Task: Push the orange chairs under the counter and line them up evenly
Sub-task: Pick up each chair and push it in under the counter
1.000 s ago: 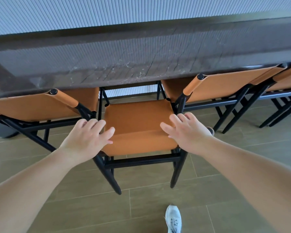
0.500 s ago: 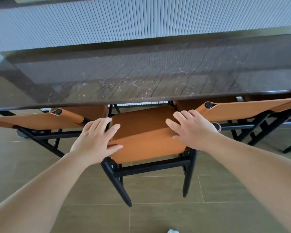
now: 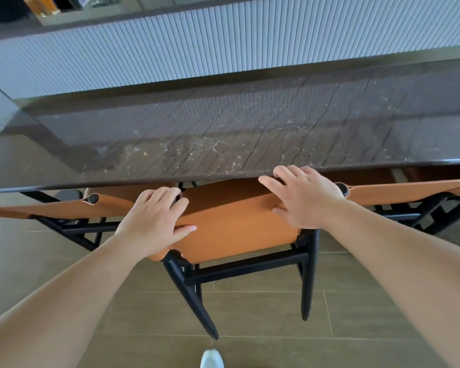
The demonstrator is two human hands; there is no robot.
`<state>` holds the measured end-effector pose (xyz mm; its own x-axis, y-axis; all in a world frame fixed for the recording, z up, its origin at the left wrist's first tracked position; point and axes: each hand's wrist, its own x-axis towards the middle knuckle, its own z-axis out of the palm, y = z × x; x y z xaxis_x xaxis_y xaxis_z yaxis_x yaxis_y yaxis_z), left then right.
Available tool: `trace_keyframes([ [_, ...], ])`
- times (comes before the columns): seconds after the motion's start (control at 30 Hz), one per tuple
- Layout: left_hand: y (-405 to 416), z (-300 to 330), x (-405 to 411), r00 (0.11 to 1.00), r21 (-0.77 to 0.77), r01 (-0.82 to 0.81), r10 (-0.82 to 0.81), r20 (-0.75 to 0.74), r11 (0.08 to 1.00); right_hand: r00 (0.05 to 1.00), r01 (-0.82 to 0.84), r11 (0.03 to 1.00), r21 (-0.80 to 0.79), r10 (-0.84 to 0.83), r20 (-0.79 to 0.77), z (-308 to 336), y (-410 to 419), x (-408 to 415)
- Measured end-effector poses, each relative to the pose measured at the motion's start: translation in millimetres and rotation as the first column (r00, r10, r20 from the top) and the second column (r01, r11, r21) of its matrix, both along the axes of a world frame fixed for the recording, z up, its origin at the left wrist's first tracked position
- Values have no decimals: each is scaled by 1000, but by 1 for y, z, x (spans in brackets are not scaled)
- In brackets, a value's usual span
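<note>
Pressing flat — left hand (image 3: pixel 154 221), right hand (image 3: pixel 303 197) — on orange chair (image 3: pixel 237 229).

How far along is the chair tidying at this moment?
Done: the left chair and right chair sit partly under the counter. In hand: left hand and right hand press the middle chair. Left: its rear sticks out; evening up.

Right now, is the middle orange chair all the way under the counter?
No, partly. The orange leather seat of the black-framed chair goes under the dark marble counter, but its near edge sticks out.
</note>
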<state>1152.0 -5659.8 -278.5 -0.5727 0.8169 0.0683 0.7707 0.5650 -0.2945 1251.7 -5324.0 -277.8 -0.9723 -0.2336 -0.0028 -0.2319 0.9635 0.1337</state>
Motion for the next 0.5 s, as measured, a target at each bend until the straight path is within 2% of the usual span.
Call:
trace_keyframes([
  [0.5, -18, 16, -87, 994, -41, 96, -94, 47, 995, 993, 114, 993, -26, -114, 13, 9, -42, -35],
])
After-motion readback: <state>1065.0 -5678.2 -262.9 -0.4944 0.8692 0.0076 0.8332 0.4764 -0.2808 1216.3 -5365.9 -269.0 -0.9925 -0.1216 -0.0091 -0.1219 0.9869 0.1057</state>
